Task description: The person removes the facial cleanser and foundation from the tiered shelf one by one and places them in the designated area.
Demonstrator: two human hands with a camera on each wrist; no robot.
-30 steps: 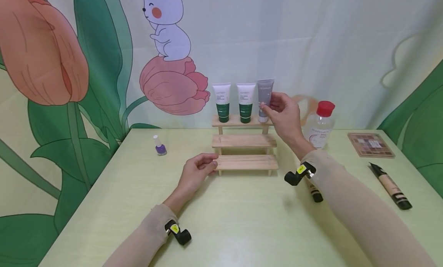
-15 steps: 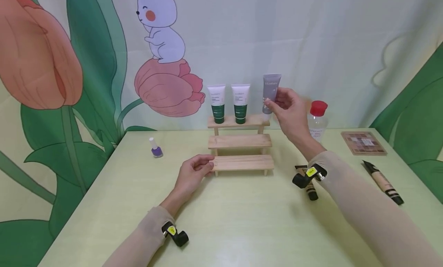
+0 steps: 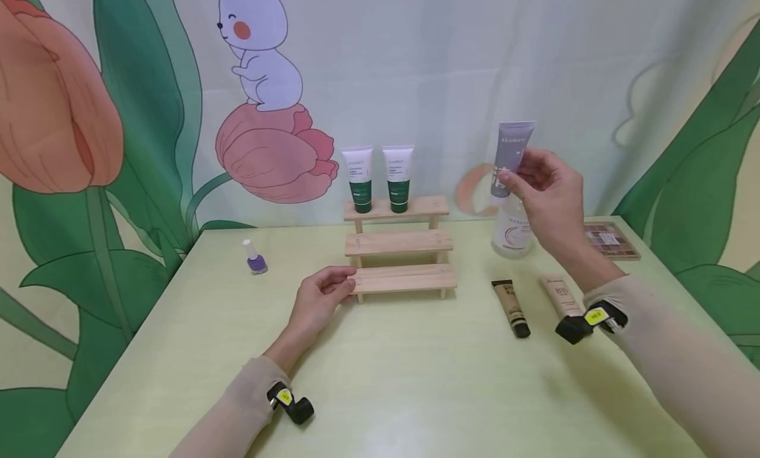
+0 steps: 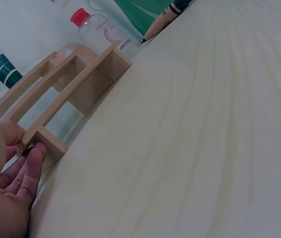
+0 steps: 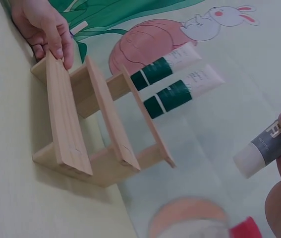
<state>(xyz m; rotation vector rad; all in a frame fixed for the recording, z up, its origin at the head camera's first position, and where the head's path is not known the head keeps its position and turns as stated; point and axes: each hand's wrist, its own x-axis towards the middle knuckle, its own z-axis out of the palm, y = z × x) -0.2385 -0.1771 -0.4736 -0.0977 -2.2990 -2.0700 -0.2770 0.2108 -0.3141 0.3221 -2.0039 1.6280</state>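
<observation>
My left hand (image 3: pixel 315 303) pinches the left end of the lowest step of a three-step wooden stand (image 3: pixel 404 280). In the left wrist view its thumb and fingers grip the corner of that step. Raised to the right of the stand, my right hand (image 3: pixel 552 197) holds a grey squeeze tube (image 3: pixel 512 148) with its pale cap downward. In the right wrist view the tube (image 5: pixel 274 141) is apart from the stand. Two white-and-green squeeze tubes (image 3: pixel 358 174) stand upright on the top step, at its left and middle.
Behind the raised tube is a clear bottle (image 3: pixel 512 237); its red cap (image 4: pixel 80 17) shows in the left wrist view. Two beige tubes, one with a black cap (image 3: pixel 521 329), lie at the right. A palette (image 3: pixel 614 240) lies beyond them. Purple nail polish (image 3: pixel 255 261) stands left.
The grey tube has left the right end of the top step and moved up and to the right in my right hand. My left hand keeps its hold on the stand.
</observation>
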